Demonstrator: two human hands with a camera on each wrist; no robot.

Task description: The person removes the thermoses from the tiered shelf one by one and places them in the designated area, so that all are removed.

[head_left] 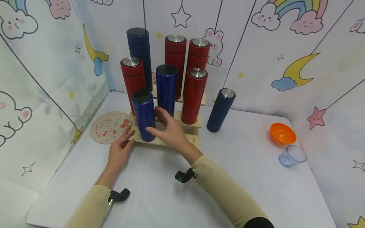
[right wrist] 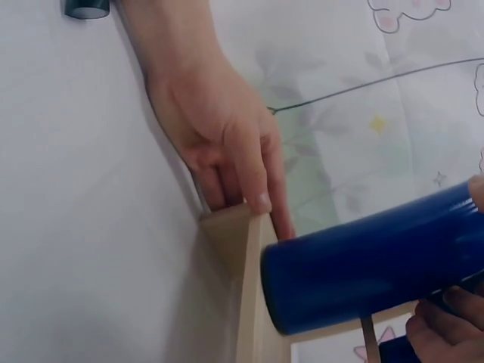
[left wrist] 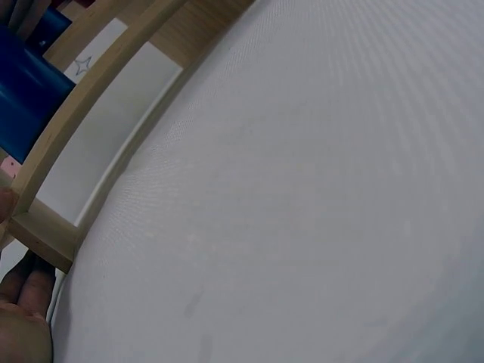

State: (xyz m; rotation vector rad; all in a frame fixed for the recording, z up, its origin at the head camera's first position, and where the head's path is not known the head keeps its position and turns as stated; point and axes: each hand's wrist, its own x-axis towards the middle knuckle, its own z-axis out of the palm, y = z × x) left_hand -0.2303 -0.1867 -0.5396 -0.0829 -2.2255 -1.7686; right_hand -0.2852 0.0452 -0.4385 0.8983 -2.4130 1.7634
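A stepped wooden rack carries blue and red thermos flasks. On its lowest step, at the left, stands a glossy blue thermos flask with a dark lid. My right hand grips this flask from the right, thumb in front and fingers behind. In the right wrist view the flask's base meets the rack's front board. My left hand holds the rack's left front corner, with fingertips on its top edge and other fingers curled below. The left wrist view shows only part of that hand.
Behind stand another blue flask, a red flask and several more on the higher steps. A dark blue flask stands right of the rack. A round rabbit mat lies left; an orange bowl and a clear glass are far right.
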